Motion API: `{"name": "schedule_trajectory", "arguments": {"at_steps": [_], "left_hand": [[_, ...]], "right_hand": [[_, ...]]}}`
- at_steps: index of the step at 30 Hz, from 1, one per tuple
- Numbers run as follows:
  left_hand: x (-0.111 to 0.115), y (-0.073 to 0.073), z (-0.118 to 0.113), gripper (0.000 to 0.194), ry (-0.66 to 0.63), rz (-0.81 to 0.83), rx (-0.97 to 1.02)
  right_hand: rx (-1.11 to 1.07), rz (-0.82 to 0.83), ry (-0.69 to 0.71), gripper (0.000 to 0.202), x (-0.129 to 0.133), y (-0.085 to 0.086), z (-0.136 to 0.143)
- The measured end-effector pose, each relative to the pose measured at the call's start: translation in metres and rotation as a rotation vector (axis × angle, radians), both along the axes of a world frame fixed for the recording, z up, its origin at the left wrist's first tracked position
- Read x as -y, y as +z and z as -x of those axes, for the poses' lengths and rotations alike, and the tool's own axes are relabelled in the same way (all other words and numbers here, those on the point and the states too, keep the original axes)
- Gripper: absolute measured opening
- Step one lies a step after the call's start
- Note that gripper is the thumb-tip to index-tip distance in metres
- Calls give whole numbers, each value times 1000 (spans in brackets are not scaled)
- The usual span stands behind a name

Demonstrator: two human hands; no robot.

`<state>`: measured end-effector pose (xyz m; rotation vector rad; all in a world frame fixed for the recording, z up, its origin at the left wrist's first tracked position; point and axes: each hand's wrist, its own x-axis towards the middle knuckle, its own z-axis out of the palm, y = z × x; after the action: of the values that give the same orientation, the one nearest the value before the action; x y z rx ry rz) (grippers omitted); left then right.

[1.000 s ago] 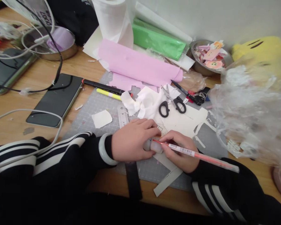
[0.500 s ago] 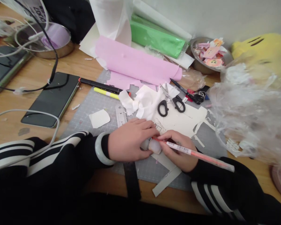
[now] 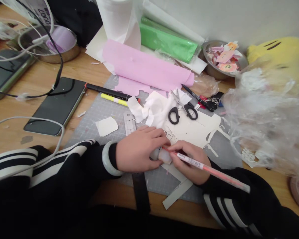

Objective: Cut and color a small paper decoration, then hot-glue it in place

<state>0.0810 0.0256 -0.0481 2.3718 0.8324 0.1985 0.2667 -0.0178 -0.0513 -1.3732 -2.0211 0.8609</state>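
Observation:
Between the thumb and fingers of my left hand (image 3: 141, 149) is a small whitish rounded piece (image 3: 165, 156), partly covered by the fingers; its exact kind does not show. My right hand (image 3: 193, 159) is closed around a pen (image 3: 214, 173) with a pinkish-red clear barrel and a white label. The pen's tip end meets the piece near my left fingertips, though I cannot tell whether it touches. A ruler (image 3: 129, 123) runs under my left hand. White paper scraps and a cut sheet (image 3: 194, 129) lie just beyond both hands on a grey cutting mat (image 3: 89, 124).
Black-handled scissors (image 3: 181, 109) rest on white crumpled paper (image 3: 156, 106). Behind are a pink sheet (image 3: 147, 66) and a green pack (image 3: 168, 38). Crumpled clear plastic (image 3: 266, 122) crowds the right. A phone (image 3: 56, 108), cables and a metal bowl (image 3: 69, 54) occupy the left.
The pen's back end has swung a little lower, with my right hand tilting slightly. My left hand keeps its hold on the piece. The whole view has shifted very slightly.

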Motion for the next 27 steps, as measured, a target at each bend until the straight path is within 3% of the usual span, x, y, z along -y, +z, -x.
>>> {"name": "schedule_trajectory", "arguments": {"at_steps": [2,5,10,15,20,24,27], "left_hand": [[0,0,0,33,1,-4,-8],[1,1,0,35,-4,-5,-5],[1,0,1,33,4,-4,-12],[1,0,1,36,-1,1,-4],[0,1,0,33,3,6,-15],[0,1,0,34,3,-1,-3],[1,0,0,33,6,3,-6]], "right_hand": [[-10,-12,-58,9,1,-2,1],[-47,-33,-37,9,1,-4,1],[-7,74,-46,7,-1,0,0],[-48,16,7,7,0,-3,0],[-30,48,-81,8,1,-4,0],[-77,2,8,7,1,-5,0],[-54,29,-29,8,1,-5,0]]}}
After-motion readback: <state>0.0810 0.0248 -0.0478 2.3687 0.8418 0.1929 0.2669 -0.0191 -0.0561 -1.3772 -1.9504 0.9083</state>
